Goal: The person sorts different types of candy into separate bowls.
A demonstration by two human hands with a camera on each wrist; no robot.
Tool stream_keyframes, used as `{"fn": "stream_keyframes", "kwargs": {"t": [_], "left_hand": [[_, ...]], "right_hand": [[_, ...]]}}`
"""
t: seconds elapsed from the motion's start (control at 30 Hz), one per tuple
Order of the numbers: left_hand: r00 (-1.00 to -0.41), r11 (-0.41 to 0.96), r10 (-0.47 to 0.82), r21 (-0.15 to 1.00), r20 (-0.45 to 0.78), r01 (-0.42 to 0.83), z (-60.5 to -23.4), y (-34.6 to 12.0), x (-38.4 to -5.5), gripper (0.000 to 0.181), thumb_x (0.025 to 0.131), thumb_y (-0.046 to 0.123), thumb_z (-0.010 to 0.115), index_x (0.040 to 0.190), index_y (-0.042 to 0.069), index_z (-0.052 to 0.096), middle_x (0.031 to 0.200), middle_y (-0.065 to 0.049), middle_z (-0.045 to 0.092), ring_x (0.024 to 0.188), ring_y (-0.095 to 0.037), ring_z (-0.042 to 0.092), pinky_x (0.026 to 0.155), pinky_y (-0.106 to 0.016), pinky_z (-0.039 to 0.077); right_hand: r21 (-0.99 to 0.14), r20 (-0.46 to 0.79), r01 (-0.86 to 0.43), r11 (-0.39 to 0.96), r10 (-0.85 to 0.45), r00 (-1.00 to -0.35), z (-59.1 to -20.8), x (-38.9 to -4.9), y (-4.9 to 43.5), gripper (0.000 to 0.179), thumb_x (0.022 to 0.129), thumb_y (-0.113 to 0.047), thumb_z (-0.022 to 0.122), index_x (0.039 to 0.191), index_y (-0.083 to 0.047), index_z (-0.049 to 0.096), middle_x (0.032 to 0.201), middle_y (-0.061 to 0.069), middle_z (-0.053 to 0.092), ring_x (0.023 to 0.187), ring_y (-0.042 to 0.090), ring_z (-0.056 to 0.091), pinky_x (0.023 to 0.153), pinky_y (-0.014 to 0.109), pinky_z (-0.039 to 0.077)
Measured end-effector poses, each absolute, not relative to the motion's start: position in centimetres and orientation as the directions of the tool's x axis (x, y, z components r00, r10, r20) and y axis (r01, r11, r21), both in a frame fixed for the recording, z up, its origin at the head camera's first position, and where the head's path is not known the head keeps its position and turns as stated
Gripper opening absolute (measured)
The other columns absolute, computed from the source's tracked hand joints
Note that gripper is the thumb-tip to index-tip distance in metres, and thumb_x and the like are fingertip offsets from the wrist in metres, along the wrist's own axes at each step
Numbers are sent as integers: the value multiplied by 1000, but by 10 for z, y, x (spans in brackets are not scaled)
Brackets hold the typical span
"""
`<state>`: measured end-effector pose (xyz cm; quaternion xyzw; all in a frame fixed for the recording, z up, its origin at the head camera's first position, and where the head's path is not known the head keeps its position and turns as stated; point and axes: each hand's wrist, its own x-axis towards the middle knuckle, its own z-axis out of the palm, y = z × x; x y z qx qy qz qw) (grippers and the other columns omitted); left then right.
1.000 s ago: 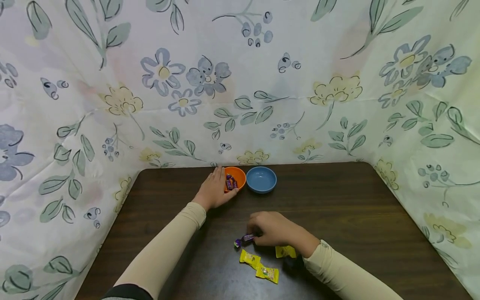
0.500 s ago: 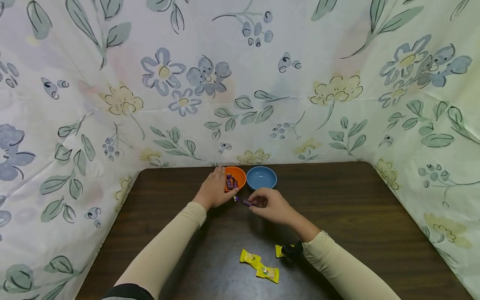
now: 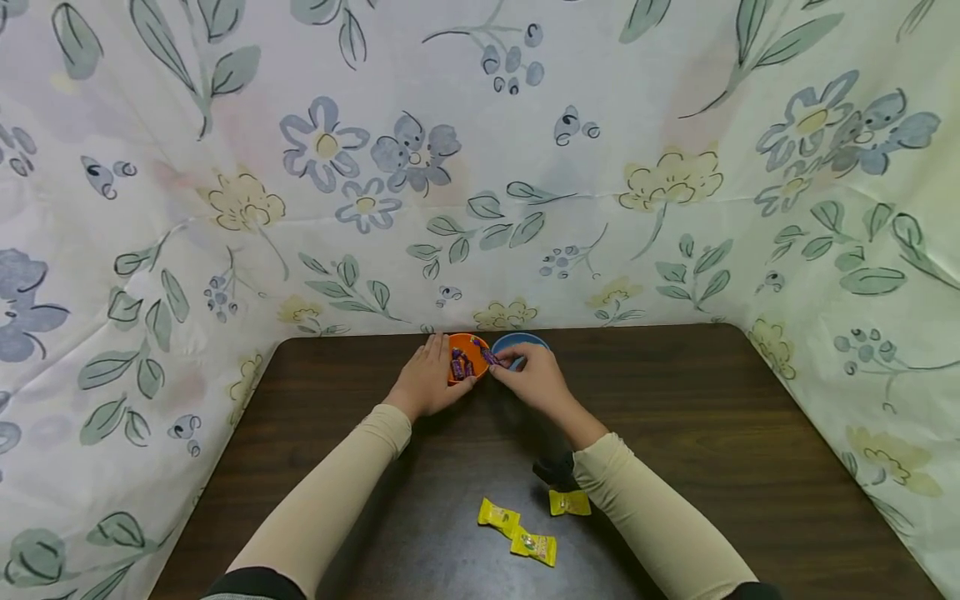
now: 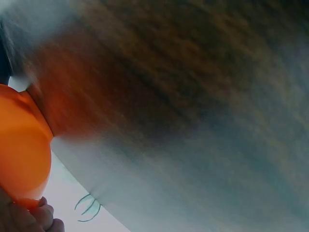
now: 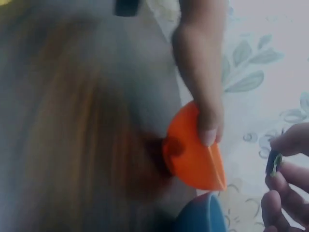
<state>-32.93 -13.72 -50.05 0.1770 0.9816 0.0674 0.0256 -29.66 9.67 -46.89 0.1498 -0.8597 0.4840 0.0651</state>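
Observation:
My left hand (image 3: 430, 379) lies against the left side of the orange bowl (image 3: 463, 342), its thumb along the near rim. In the right wrist view that thumb hooks over the rim of the orange bowl (image 5: 193, 159). Several purple-wrapped candies (image 3: 461, 364) lie inside. My right hand (image 3: 540, 382) pinches another purple-wrapped candy (image 3: 487, 353) between thumb and fingers, over the right edge of the orange bowl. In the right wrist view the pinched candy (image 5: 273, 163) shows only partly. Right beside stands a blue bowl (image 3: 520, 338), partly hidden by my right hand.
Three yellow-wrapped candies (image 3: 533, 547) lie on the brown wood table (image 3: 675, 433) near its front, one of them beside my right sleeve. A black wrist-camera piece (image 3: 555, 472) hangs under the right wrist. Flowered cloth (image 3: 600, 233) rises behind the table and at both sides.
My right hand has picked up the purple-wrapped candy from near the yellow ones and carried it forward to the orange bowl. My left hand has stayed at the bowl.

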Motion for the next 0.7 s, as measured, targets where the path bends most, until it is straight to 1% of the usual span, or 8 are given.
{"fn": "stream_keyframes", "kwargs": {"t": [0.07, 0.2, 0.27, 0.33, 0.4, 0.47, 0.6, 0.7], "left_hand": [[-936, 927, 352, 145, -22, 345, -501, -138, -329, 106, 102, 73, 41, 167, -7, 17, 174, -28, 21, 164, -41, 22, 134, -51, 22], [-934, 925, 355, 152, -26, 348, -500, -139, -329, 106, 103, 74, 40, 167, -7, 17, 175, -28, 20, 164, -41, 22, 134, -52, 22], [-933, 925, 358, 150, -29, 350, -500, -139, -329, 106, 103, 74, 40, 167, -7, 17, 175, -28, 19, 164, -41, 21, 134, -52, 22], [-932, 924, 361, 146, -32, 353, -499, -137, -329, 106, 103, 74, 39, 167, -6, 16, 175, -27, 19, 164, -40, 21, 134, -51, 22], [-930, 921, 367, 148, -27, 359, -498, -136, -330, 105, 103, 73, 40, 167, -7, 17, 174, -28, 20, 164, -40, 21, 133, -52, 23], [-928, 920, 370, 148, -31, 362, -498, -135, -330, 106, 103, 74, 40, 167, -7, 17, 175, -28, 20, 164, -40, 21, 133, -52, 23], [-930, 924, 364, 144, -44, 355, -499, -136, -329, 106, 102, 74, 39, 167, -7, 16, 175, -27, 19, 164, -40, 19, 134, -51, 22], [-933, 926, 359, 140, -42, 350, -499, -137, -329, 106, 102, 75, 39, 167, -7, 17, 175, -26, 19, 165, -39, 19, 134, -51, 21]], "right_hand": [[-815, 256, -300, 496, -156, -954, -468, -305, 89, 16, 92, -20, 82, 102, -7, 83, 90, 6, 76, 68, 18, 64, 63, 28, 53], [-823, 222, -243, 513, -103, -969, -469, -319, 76, 18, 93, -23, 81, 104, -9, 83, 93, 7, 77, 60, 13, 57, 56, 26, 47], [-829, 191, -210, 519, -91, -977, -469, -323, 71, 20, 94, -24, 81, 106, -8, 82, 96, 8, 77, 64, 14, 59, 58, 27, 48], [-833, 164, -188, 520, -92, -982, -467, -325, 66, 22, 95, -24, 80, 109, -7, 82, 98, 9, 76, 73, 18, 64, 63, 29, 50], [-826, 144, -176, 535, -101, -984, -465, -325, 62, 24, 96, -26, 79, 111, -7, 81, 100, 8, 76, 85, 22, 67, 70, 33, 53], [-817, 137, -183, 547, -124, -983, -464, -323, 60, 27, 97, -29, 79, 113, -8, 80, 103, 7, 76, 90, 23, 68, 74, 34, 54], [-802, 146, -225, 553, -185, -972, -461, -318, 62, 25, 98, -32, 77, 112, -11, 79, 105, 6, 76, 86, 19, 67, 70, 32, 53], [-802, 166, -275, 530, -245, -955, -458, -314, 70, 24, 99, -29, 76, 112, -9, 79, 105, 7, 76, 84, 20, 67, 69, 30, 54]]}}
